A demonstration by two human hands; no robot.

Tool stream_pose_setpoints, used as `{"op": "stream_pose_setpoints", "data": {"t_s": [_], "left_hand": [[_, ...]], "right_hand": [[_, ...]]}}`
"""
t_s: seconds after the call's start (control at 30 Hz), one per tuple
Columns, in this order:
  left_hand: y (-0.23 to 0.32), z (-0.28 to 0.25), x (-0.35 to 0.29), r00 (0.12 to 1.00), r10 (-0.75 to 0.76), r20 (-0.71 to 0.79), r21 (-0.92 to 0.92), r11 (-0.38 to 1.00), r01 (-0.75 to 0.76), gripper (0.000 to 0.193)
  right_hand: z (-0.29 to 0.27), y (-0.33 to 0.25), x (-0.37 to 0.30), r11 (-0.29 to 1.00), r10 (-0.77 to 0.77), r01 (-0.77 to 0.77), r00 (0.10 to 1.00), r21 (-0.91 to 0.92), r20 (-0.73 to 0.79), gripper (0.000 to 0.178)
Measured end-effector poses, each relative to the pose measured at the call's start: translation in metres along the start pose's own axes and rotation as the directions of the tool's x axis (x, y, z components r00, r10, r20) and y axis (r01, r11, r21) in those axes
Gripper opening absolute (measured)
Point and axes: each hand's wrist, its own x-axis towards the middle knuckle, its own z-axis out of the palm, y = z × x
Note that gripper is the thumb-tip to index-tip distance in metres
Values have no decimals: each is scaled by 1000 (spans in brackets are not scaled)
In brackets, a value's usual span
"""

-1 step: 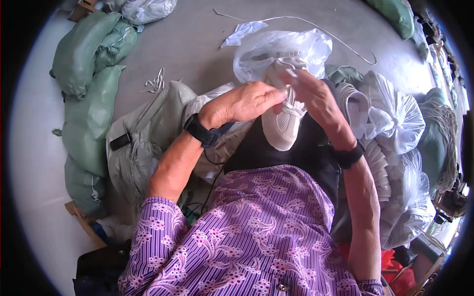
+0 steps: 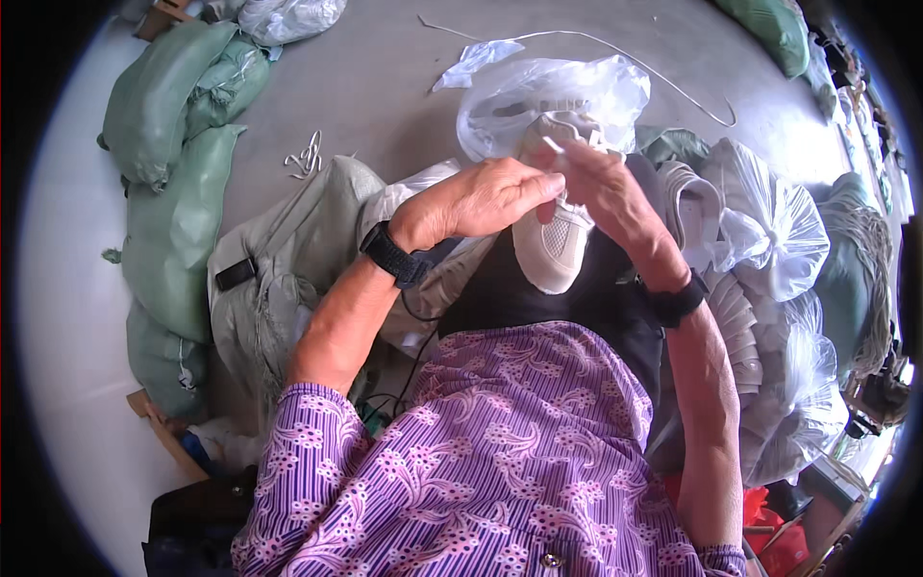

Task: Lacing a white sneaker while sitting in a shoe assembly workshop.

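Observation:
A cream-white sneaker with a mesh toe rests on dark cloth over my lap, its toe pointing toward me. My left hand is closed over the shoe's lacing area, thumb and fingers pinched together; whatever they grip is hidden. On the other side my right hand is curled over the shoe, slightly smeared by motion. A short white shoelace end sticks out at its fingertips. Both hands cover most of the eyelets and tongue. Black bands circle both wrists.
A clear plastic bag lies just beyond the shoe. On my right are stacked pale shoes and a knotted clear bag. Loose white laces lie on the floor at left, near green sacks and a grey-beige sack.
My right hand has shifted slightly left across the shoe, with the white lace end. My left hand and the shoe have hardly moved.

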Motion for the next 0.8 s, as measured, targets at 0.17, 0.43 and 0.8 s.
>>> {"op": "stream_pose_setpoints", "data": {"t_s": [0.17, 0.43, 0.8], "left_hand": [[-10, -8, -11, 1000, -16, 21, -28, 999, 17, 45], [-60, -44, -64, 969, 43, -243, 119, 993, -15, 38], [-85, 5, -35, 799, 337, -498, 496, 866, -56, 23]], "right_hand": [[-4, -10, -13, 951, 309, -307, 940, -37, 144, 27], [-31, -1, -53, 828, 381, -407, 913, -386, -145, 23], [-4, 4, -41, 847, 282, -306, 952, -435, -120, 20]]}}
